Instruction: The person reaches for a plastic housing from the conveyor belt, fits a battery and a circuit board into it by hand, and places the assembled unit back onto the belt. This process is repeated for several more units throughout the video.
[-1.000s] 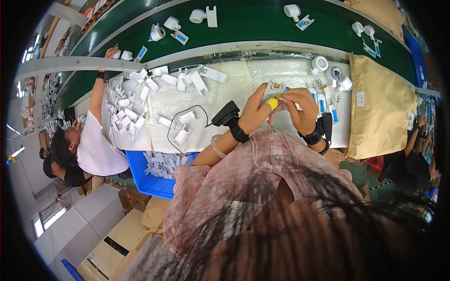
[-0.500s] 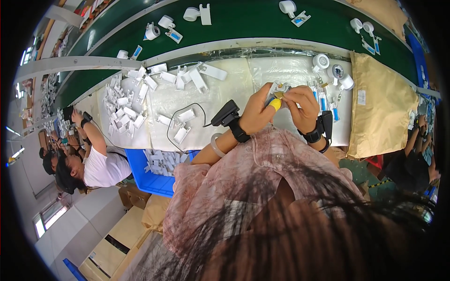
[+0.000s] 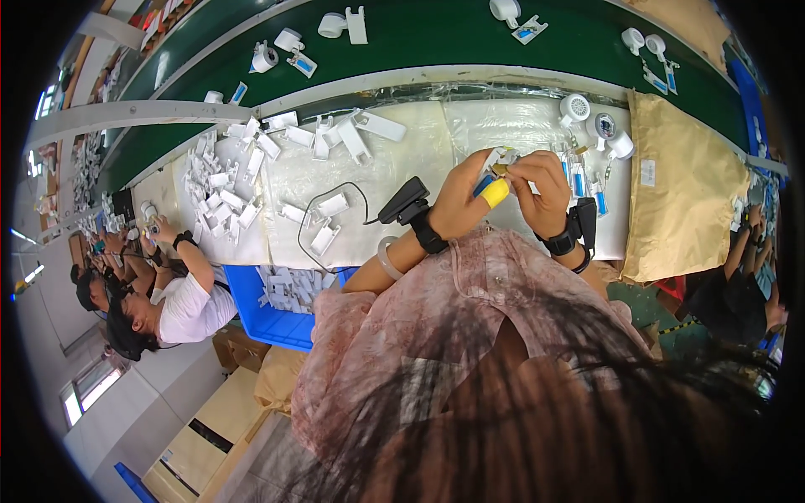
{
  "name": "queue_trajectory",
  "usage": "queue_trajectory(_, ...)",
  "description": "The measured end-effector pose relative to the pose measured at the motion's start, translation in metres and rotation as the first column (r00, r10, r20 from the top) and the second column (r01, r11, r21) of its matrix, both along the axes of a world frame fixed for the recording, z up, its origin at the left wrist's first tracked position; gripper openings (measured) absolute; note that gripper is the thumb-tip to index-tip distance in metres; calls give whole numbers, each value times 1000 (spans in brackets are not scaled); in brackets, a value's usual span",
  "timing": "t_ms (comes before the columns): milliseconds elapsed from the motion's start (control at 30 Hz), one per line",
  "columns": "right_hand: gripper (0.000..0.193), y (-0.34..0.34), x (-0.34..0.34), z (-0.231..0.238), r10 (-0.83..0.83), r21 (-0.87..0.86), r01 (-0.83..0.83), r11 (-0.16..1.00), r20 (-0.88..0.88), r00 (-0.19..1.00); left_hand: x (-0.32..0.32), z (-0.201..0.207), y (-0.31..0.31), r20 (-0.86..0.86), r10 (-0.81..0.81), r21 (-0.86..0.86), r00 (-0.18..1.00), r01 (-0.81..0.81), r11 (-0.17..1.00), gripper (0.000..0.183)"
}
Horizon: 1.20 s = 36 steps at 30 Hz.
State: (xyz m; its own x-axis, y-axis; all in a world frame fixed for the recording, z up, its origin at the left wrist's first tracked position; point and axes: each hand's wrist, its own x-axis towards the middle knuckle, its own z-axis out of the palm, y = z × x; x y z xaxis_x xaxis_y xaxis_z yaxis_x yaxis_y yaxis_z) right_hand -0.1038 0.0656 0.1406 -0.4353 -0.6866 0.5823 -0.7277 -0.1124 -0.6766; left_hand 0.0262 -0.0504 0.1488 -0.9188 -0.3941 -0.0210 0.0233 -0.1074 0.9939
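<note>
My left hand (image 3: 458, 201) is closed around a small white plastic housing (image 3: 506, 156) with a blue part inside; most of it is hidden by the fingers. Yellow wrap (image 3: 495, 194) covers the left thumb. My right hand (image 3: 547, 191) pinches a small brass-coloured piece (image 3: 500, 169) against the housing's near edge. Just beyond the right hand, several white housings with blue cells (image 3: 579, 178) lie on the bench. Round white fan heads (image 3: 574, 109) with wires sit behind them.
A heap of white plastic shells (image 3: 220, 189) lies left on the plastic-covered bench, near a black cable (image 3: 366, 205). A blue bin (image 3: 277, 332) of shells stands below. Beyond runs a green conveyor (image 3: 436, 46) carrying parts. Brown paper (image 3: 675, 193) borders the right; a co-worker (image 3: 193, 306) is at left.
Parts on the green conveyor have shifted slightly left. My hands stay in nearly the same place, with the housing turned a little. The co-worker at left has drawn their hands nearer.
</note>
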Motion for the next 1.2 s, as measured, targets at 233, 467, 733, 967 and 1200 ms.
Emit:
queue_trajectory(233, 21, 2, -1, -1, 36, 15, -36, 999, -21, 999, -1, -9, 6, 59, 53, 65, 997, -57, 996, 35)
queue_trajectory(467, 21, 3, 4, -7, 3, 1, -3, 1000, 56, 998, 0, -11, 10, 180, 65, 128, 982, -89, 988, 27)
queue_trajectory(733, 22, 0, 4, -19, 1, 14, -2, 1000, 48, 999, -7, -19, 2, 166, 79, -41, 983, -73, 997, 21)
queue_trajectory(967, 11, -32, -31, -36, 143, 336, -109, 935, -77, 987, -24, -68, -46, 218, -66, 365, 974, -19, 931, 21)
queue_trajectory(1200, 19, -109, -141, -75, -32, 366, 53, 929, -63, 997, -99, -107, -156, 145, 232, 229, 962, -261, 938, 33)
